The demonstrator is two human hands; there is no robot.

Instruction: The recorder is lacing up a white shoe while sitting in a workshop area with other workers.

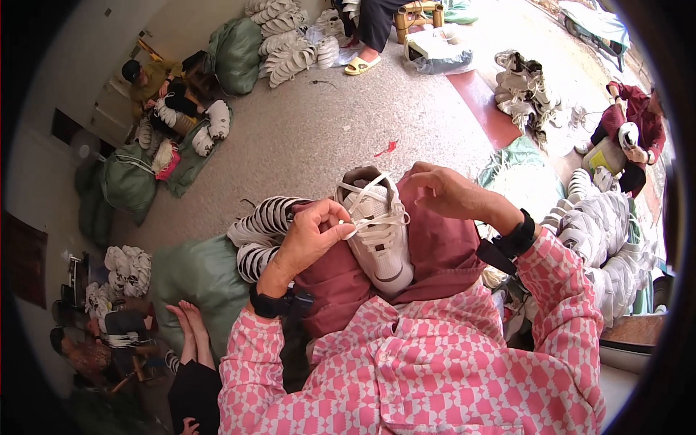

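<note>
A white sneaker (pixel 377 235) lies on the maroon cloth (pixel 442 246) over the person's lap, heel toward the body and toe pointing away; its flat white lace (pixel 377 217) already crosses the lower eyelets in several rows, so the lacing looks well along, with the top rows and the loose ends near the tongue still to be done. The left hand (pixel 312 235) is closed in a pinch on the lace at the shoe's left side, while the right hand (pixel 449 190), fingers curled, is above the shoe's right edge; whether it grips a lace end I cannot tell. A stack of striped shoes (pixel 261 228) sits just beside the left hand.
</note>
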